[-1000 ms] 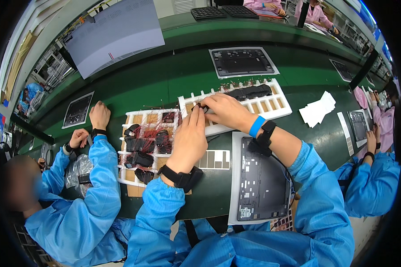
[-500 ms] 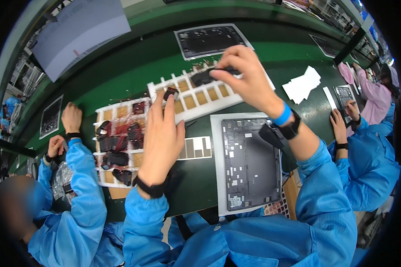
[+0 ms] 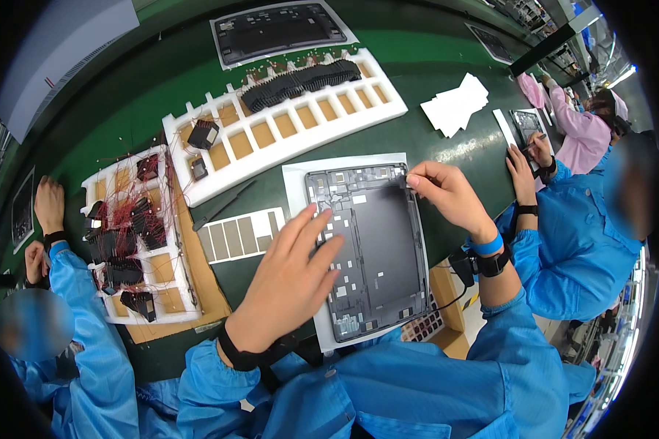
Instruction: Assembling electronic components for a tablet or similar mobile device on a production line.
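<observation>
While the dark grey panel (image 3: 370,252) lies flat on a white sheet (image 3: 296,183) directly in front of the person, its long axis runs away from the body toward the far side of the green table (image 3: 432,146). The left hand (image 3: 289,282) rests open, fingers spread, on the panel's near left edge and is the nearer of the two. The right hand (image 3: 447,194) pinches at the far right corner, fingers narrowed; whether it holds anything small I cannot tell. Beyond stands a long white foam tray (image 3: 285,135) with black parts; another tray with red wires (image 3: 135,241) sits left. Co-workers in blue flank both sides.
</observation>
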`<state>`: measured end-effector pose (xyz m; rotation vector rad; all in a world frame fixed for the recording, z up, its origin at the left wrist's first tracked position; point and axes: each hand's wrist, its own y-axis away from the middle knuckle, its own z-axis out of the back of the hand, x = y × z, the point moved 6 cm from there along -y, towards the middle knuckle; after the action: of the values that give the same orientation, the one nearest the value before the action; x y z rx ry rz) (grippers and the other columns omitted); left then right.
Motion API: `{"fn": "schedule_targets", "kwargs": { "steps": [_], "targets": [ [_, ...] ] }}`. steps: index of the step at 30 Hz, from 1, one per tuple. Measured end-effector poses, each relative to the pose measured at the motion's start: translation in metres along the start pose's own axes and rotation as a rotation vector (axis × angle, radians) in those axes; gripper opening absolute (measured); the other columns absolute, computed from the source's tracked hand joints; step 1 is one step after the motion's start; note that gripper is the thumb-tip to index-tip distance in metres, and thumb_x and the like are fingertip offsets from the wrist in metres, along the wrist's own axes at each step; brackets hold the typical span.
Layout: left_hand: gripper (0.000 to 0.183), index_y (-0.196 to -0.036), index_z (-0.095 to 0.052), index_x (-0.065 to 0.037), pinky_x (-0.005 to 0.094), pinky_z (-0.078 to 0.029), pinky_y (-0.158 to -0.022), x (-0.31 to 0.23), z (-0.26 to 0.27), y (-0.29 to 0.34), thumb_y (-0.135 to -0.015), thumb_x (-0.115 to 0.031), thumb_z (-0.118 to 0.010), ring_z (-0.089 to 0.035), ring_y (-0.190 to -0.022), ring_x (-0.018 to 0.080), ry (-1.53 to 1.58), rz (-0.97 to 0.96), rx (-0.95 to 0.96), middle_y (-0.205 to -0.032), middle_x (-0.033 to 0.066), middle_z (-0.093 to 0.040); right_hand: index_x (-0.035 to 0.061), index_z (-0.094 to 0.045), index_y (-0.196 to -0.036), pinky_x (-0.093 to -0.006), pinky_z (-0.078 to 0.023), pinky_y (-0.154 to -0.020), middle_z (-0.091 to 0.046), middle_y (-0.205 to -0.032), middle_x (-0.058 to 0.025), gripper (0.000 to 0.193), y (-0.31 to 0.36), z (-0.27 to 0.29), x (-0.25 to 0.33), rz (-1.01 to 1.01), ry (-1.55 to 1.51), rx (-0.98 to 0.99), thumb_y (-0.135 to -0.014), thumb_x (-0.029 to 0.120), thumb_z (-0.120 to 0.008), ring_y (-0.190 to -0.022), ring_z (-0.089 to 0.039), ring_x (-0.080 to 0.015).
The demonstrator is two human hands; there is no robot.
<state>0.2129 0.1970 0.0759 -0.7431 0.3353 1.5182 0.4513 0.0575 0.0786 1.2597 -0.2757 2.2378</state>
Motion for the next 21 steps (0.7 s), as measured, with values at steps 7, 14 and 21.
{"fn": "schedule_targets", "kwargs": {
  "steps": [7, 14, 21],
  "targets": [
    [0.039, -0.124, -0.066, -0.005, 0.0482, -0.036, -0.117, 0.026, -0.004, 0.001, -0.087, -0.012, -0.074, -0.039, -0.146, 0.0369, 0.119, 0.049, 0.010, -0.150, 0.0130, -0.051, -0.0002, -0.073, -0.093, -0.0349, -0.048, -0.064, -0.065, -0.079, -0.0097, 0.020, -0.027, -0.023, 0.046, 0.285, 0.291, -0.039, -0.098, 0.019, -0.067, -0.071, -0.062, -0.0203],
    [0.037, -0.124, -0.066, -0.006, 0.0472, -0.036, -0.118, 0.024, -0.003, 0.001, -0.088, -0.013, -0.073, -0.039, -0.146, 0.0358, 0.128, 0.054, 0.008, -0.150, 0.0116, -0.052, 0.0059, -0.073, -0.088, -0.0391, -0.055, -0.072, -0.067, -0.083, -0.0072, 0.012, -0.033, -0.057, 0.065, 0.661, 0.653, -0.070, -0.087, 0.017, -0.074, -0.082, -0.065, -0.0275],
    [0.036, -0.123, -0.066, -0.005, 0.0475, -0.036, -0.117, 0.026, -0.005, 0.004, -0.089, -0.014, -0.072, -0.039, -0.146, 0.0356, 0.108, 0.048, 0.008, -0.150, 0.0115, -0.051, 0.0059, -0.063, -0.090, -0.0376, -0.055, -0.071, -0.066, -0.088, -0.0073, 0.016, -0.037, -0.052, 0.062, 0.783, 0.703, -0.106, -0.086, 0.013, -0.077, -0.082, -0.065, -0.0277]
  ]
}}
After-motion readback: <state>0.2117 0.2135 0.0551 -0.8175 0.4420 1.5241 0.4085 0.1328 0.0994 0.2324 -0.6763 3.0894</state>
